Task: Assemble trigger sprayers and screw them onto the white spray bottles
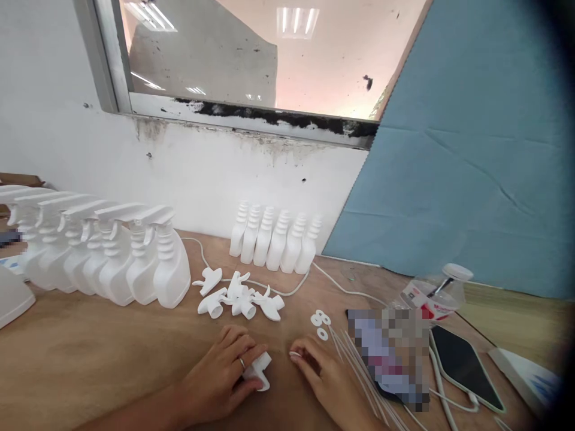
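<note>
My left hand (222, 374) rests on the wooden table (90, 353) with its fingers closed round a white trigger sprayer head (259, 370). A ring sits on one finger. My right hand (326, 374) lies just to the right, and its fingertips pinch a small white washer ring (295, 354). Several loose white sprayer heads (240, 299) lie in a heap beyond my hands. Three white washers (320, 323) and a bundle of thin white dip tubes (354, 365) lie to the right.
A row of finished white spray bottles (112, 257) stands at the left. Several capless white bottles (274, 239) stand against the wall. A white cable (341, 287), a clear plastic bottle (433, 293), a phone (467, 365) and a blue board (471, 149) are at the right.
</note>
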A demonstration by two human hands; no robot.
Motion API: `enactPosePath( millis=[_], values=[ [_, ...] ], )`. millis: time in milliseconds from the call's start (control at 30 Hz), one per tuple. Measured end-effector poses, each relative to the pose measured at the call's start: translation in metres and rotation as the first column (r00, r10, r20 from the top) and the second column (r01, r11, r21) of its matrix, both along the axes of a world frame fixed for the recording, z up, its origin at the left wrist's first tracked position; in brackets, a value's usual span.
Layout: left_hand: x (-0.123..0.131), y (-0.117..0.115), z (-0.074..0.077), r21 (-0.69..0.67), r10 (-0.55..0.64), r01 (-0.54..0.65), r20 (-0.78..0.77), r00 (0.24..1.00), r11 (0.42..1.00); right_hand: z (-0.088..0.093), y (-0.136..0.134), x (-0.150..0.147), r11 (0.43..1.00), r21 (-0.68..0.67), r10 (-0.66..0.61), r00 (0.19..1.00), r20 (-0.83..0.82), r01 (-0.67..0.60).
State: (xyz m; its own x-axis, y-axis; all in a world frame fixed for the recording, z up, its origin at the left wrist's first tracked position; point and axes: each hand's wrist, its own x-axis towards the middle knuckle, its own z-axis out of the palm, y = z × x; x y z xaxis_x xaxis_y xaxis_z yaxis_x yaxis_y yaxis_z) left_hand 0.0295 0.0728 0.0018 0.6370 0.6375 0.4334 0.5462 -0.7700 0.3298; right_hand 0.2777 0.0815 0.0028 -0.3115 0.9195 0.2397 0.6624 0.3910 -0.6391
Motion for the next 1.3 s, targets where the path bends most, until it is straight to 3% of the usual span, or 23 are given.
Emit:
enactPosePath(
  millis=[100,267,400,600,767,1000,1300],
  values=[
    [0.016,0.008,0.004,-0.046,0.019,-0.017,0.048,0.999,0.999,-0.004,0.001,-0.018,1.000,0.031,0.009,0.991,-0.131,-0.005],
    [0.031,0.024,-0.002,-0.064,0.007,0.001,0.126,0.992,0.998,-0.010,0.003,-0.023,0.974,0.228,0.082,0.949,-0.305,-0.011],
    [0.029,0.024,-0.007,-0.214,-0.070,0.100,0.148,0.987,0.972,-0.008,0.001,-0.014,0.927,0.375,0.140,0.951,-0.276,-0.028],
    [0.023,0.017,-0.013,-0.209,-0.136,0.195,0.268,0.954,0.958,-0.010,-0.007,-0.013,0.870,0.478,0.216,0.965,-0.150,-0.121],
    [0.020,0.018,-0.017,-0.276,-0.077,0.174,0.330,0.941,0.945,-0.008,-0.009,-0.016,0.879,0.430,0.262,0.962,-0.079,-0.204],
    [0.012,0.014,-0.009,-0.373,0.036,0.041,0.196,0.980,0.927,-0.002,-0.011,-0.017,0.908,0.275,0.346,0.937,-0.058,-0.318],
    [0.011,0.018,-0.006,-0.288,-0.111,0.160,0.177,0.978,0.944,-0.014,-0.010,-0.020,0.921,0.278,0.302,0.951,-0.068,-0.273]
  ],
)
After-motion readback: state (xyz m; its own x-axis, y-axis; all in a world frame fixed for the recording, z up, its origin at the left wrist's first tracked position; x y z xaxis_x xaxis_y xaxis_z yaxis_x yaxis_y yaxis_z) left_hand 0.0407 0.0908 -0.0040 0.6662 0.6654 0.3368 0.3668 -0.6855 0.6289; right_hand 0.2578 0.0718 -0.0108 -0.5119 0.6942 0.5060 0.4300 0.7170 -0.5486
